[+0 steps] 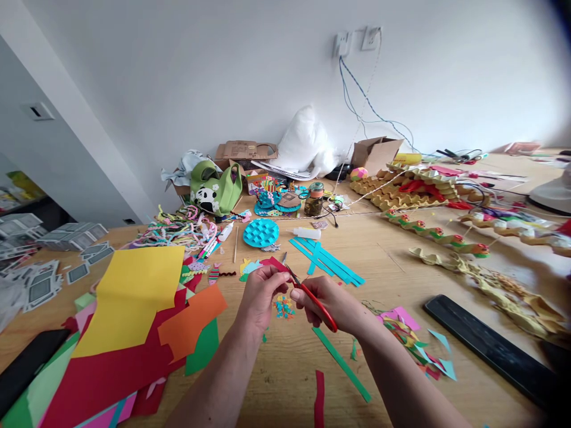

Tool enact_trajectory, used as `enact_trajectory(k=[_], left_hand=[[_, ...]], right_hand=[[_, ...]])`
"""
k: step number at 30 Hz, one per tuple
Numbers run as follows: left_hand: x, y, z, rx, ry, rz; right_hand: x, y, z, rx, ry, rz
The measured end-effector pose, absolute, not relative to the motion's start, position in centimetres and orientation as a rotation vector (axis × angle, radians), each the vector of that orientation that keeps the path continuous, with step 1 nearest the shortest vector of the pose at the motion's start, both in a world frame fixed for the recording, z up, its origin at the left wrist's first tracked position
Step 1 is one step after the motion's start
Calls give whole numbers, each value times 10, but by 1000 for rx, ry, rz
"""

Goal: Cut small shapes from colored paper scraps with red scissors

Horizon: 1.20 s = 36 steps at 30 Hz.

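Note:
My left hand (264, 292) pinches a small piece of red paper (277, 263) over the middle of the table. My right hand (328, 301) is closed round a pair of scissors with red handles (322, 309), their blades reaching up to the paper's edge. Below the hands lies a little heap of blue, yellow and orange paper bits (284, 307). A green paper strip (342, 364) and a red paper strip (319, 399) lie nearer to me. Crossed blue strips (328, 261) and a round blue piece with a woven top (261, 232) lie beyond my hands.
Yellow paper (134, 297), orange paper (194, 321) and red sheets are stacked at left. A green panda bag (216, 187), a jar (314, 199) and a glue bottle (307, 233) stand or lie behind. Egg-carton pieces (439, 235) and a black phone-like slab (488, 348) lie at right.

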<state>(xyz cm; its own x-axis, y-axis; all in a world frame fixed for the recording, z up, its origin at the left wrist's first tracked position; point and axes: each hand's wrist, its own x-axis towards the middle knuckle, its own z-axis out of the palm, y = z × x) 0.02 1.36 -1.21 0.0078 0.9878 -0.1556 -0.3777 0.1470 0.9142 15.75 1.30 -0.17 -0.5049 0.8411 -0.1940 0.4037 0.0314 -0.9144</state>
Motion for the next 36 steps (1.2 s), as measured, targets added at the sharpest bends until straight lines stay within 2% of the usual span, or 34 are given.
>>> enact_trajectory(k=[36], left_hand=[[-3,13,-6,818,1012,1230]], right_hand=[[159,13,-2,-1256,-1969,1456]])
